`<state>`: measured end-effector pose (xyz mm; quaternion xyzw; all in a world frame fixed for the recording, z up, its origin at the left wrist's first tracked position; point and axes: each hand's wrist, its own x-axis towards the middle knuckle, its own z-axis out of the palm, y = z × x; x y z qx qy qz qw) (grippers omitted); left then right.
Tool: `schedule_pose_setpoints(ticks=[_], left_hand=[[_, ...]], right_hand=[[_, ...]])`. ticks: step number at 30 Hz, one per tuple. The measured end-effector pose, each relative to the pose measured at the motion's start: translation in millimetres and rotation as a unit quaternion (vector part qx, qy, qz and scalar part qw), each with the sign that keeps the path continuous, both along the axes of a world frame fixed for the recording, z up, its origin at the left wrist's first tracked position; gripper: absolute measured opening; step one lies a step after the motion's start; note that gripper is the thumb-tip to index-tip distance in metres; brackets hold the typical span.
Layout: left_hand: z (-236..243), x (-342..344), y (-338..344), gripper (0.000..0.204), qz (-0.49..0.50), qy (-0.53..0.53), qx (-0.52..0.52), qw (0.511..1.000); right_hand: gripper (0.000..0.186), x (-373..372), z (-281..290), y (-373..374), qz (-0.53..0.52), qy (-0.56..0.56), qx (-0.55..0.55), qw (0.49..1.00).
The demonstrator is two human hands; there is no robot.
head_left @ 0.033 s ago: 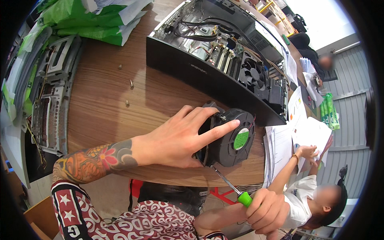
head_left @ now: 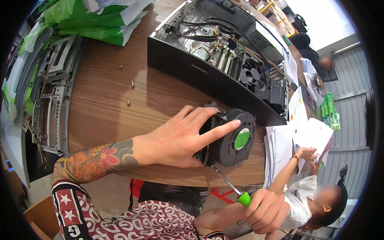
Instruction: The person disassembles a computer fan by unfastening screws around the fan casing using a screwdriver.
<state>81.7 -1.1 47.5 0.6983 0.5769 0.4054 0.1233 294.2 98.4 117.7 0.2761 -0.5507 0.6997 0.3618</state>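
screwdriver handle (head_left: 245, 199) partly behind right fingers (head_left: 259, 218)

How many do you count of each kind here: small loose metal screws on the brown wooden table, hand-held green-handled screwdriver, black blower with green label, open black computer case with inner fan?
Small loose metal screws: 3
Hand-held green-handled screwdriver: 1
Black blower: 1
Open black computer case: 1
Total: 6

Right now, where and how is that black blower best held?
Probably grip the blower around its thick body, from the left, as the left hand does: that rounded bulk suits a wide grip, the computer case stands close behind, and the screwdriver meets the near edge.
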Motion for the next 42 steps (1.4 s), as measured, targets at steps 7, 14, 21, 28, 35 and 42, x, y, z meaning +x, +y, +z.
schedule_pose_setpoints(ticks=[7, 14, 21, 28, 35, 42], left_hand=[[1.8, -0.4, 0.3, 0.105, 0.002, 0.008, -0.007, 1.0], [4.7, 2.7, 1.9, 0.105, -0.001, 0.007, 0.011, 1.0], [-1.2, 0.8, 2.3, 0.105, 0.0, 0.009, -0.019, 1.0], [2.0, 0.1, 0.3, 0.107, 0.005, 0.005, 0.007, 1.0], [-1.5, -1.7, 2.3, 0.116, 0.011, 0.027, 0.012, 0.999], [0.4, -0.8, 1.2, 0.115, 0.011, 0.033, 0.017, 0.999]], right_hand=[[0.047, -2.9, 9.1, -35.0, -0.286, -0.02, -0.249, 0.925], [0.032, 4.7, 13.1, -3.1, -0.036, -0.046, 0.073, 0.996], [0.044, 5.3, -6.4, -30.1, -0.248, -0.019, -0.181, 0.952], [0.045, 0.8, 0.8, -4.8, 0.034, -0.019, -0.001, 0.999], [0.044, -0.9, -0.4, -27.8, -0.282, -0.056, -0.216, 0.933], [0.046, -7.8, 8.7, -7.9, -0.131, -0.068, 0.002, 0.989]])
